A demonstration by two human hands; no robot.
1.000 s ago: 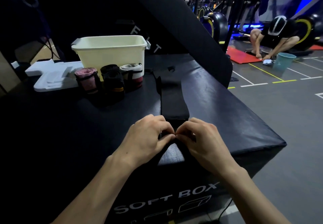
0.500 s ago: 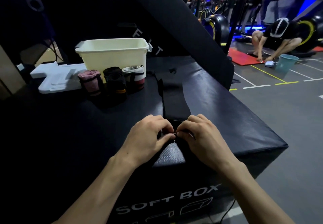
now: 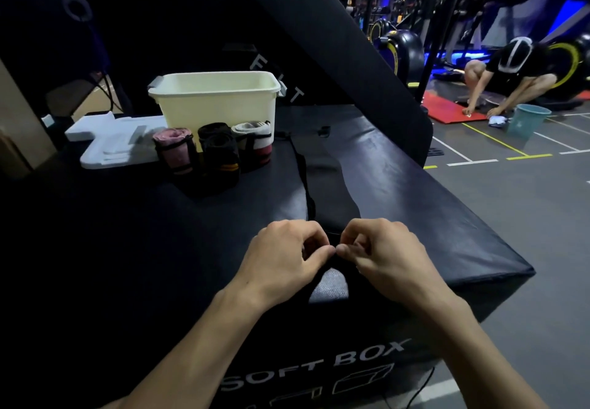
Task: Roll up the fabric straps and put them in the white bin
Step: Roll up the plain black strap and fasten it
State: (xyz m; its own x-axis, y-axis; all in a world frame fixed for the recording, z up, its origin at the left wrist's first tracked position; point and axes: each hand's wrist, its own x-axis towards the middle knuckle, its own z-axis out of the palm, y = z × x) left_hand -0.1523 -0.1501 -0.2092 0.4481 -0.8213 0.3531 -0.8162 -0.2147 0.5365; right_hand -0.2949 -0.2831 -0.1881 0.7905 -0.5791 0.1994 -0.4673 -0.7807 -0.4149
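Both hands, left hand (image 3: 287, 258) and right hand (image 3: 383, 255), now pinch the black strap's (image 3: 329, 191) near end, thumbs touching; since a second ago they've crept forward, rolling begun. Bin (image 3: 217, 102) waits beyond my fingertips.

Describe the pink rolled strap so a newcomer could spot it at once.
Find the white bin at the far side of the black soft box. Three rolled straps stand in a row against its front wall. The pink rolled strap is the leftmost, beside the black roll; its pink top sets it apart.
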